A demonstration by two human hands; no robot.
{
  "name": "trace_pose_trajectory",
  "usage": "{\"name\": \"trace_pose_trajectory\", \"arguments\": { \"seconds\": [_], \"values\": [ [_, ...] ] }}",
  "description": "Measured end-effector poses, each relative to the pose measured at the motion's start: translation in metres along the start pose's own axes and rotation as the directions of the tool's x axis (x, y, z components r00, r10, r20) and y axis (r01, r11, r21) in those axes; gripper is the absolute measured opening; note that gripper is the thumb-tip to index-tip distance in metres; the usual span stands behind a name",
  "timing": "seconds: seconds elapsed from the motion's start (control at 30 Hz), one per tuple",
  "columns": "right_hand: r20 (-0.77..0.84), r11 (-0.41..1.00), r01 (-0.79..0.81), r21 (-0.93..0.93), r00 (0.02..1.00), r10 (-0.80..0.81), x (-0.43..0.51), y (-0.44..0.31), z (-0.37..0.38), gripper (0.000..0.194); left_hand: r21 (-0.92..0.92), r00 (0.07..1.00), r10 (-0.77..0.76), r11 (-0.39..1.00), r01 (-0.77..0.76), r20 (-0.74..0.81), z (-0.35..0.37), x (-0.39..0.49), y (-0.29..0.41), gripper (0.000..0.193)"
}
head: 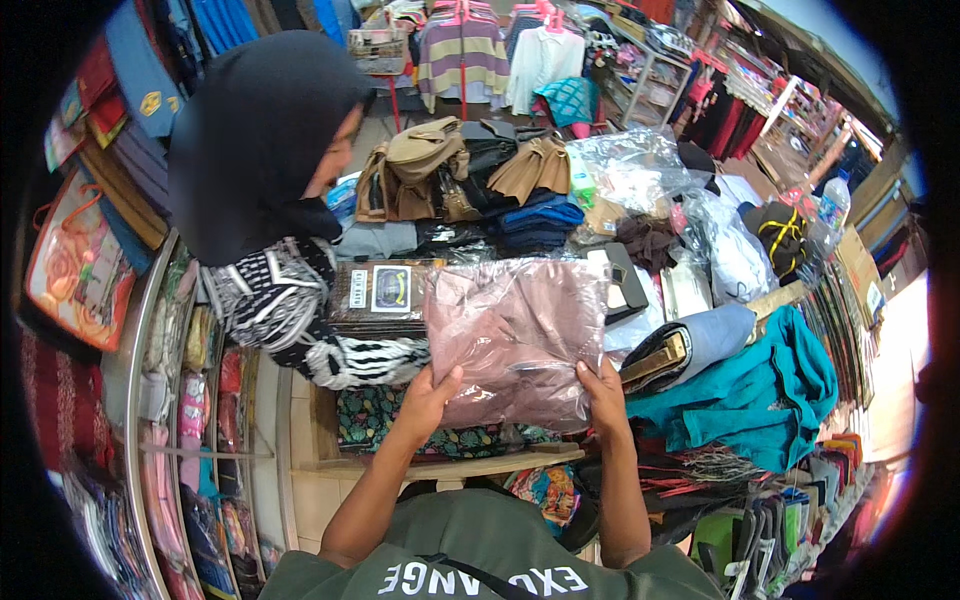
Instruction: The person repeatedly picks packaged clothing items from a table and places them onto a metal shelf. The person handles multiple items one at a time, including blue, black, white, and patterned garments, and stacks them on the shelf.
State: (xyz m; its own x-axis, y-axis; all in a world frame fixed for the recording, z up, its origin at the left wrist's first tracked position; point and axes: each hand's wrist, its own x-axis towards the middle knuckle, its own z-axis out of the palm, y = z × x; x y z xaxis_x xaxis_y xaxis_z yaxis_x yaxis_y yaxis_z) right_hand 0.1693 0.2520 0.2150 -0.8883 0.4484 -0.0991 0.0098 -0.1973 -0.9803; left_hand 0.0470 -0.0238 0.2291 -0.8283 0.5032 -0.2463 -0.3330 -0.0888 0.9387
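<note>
A folded mauve garment in a clear plastic bag [517,337] is held out flat in front of me. My left hand [427,397] grips its lower left edge, thumb on top. On the opposite side, my right hand [602,394] pinches the lower right edge the same way. Beneath and beyond the bag lies a stack of dark packaged cloth [381,296] with labels on top. Dark floral fabric [371,420] shows below the bag, near the wooden table edge [450,469]. The bag hides part of the goods under it.
At the left stands a person in a black head covering [262,142], one patterned sleeve [375,360] reaching behind the bag. Brown handbags [420,161], folded blue jeans [536,221], a teal garment [757,397] and a rolled denim piece [697,341] crowd the table. A glass-fronted shelf [142,375] runs along the left.
</note>
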Motion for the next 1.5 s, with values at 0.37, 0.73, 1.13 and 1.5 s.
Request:
{"name": "trace_pose_trajectory", "arguments": {
  "seconds": [0.37, 0.73, 1.13, 1.5],
  "values": [
    [0.140, 0.972, 0.209, 0.109, 0.965, -0.223, -0.056, -0.081, 0.089, 0.041, -0.001, 0.915, 0.359, 0.931, -0.366, -0.185, -0.028, -0.151, 0.090, 0.037],
    [0.507, 0.984, 0.101, 0.149, 0.846, -0.164, -0.130, -0.040, 0.288, 0.045, -0.290, 0.800, 0.351, 0.799, -0.527, -0.486, -0.166, -0.334, 0.072, 0.043],
    [0.787, 0.992, -0.095, 0.084, 0.616, -0.008, -0.281, 0.031, 0.558, 0.043, -0.115, 0.484, 0.225, 0.808, -0.577, -0.846, -0.330, -0.566, 0.042, 0.044],
    [0.940, 0.991, -0.082, 0.103, 0.334, -0.070, -0.324, 0.050, 0.731, 0.039, 0.082, 0.121, 0.224, 0.723, -0.686, -0.967, -0.413, -0.631, 0.057, 0.040]
  ]
}}
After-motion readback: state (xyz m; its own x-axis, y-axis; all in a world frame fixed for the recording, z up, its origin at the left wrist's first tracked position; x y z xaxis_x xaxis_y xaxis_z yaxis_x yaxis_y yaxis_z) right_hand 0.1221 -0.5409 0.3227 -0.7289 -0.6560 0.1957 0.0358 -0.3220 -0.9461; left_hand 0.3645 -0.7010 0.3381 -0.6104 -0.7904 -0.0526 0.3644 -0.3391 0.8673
